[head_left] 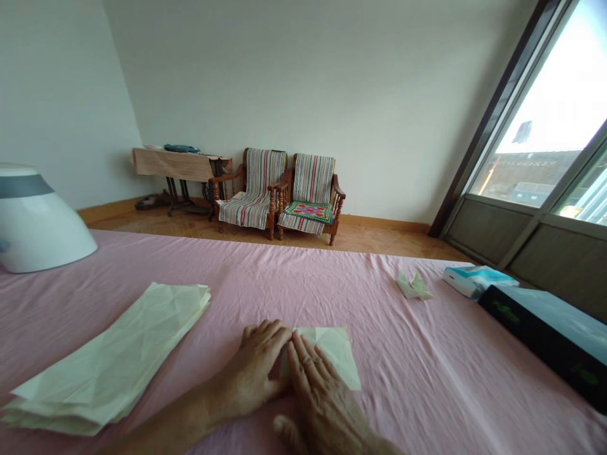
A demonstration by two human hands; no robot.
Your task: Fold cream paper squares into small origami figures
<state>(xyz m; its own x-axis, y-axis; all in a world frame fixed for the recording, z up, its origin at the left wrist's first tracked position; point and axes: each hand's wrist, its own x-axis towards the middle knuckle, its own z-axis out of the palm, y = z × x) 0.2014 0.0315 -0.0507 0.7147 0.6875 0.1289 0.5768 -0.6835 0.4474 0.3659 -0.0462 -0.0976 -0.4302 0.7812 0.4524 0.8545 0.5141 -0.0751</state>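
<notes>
A square of pale yellow-green paper (339, 354) with fold creases lies flat on the pink cloth in front of me. My left hand (258, 370) is at its left edge, fingers curled together, with the index fingertip at the far left corner and the thumb reaching toward my right hand. Flat on the paper's left part rests my right hand (322, 392), fingers stretched out and the thumb apart. The two hands meet at the fingertips and cover the near left part of the paper. Left of them is a stack of larger creased sheets (114, 354).
A small folded paper shape (414, 285) stands at the right, near a blue-and-white tissue pack (477, 278) and a black box (535, 341). A white appliance (45, 227) is at the far left. Beyond the pink cloth (227, 278) are two wooden armchairs (253, 189) and a covered sewing table (175, 165).
</notes>
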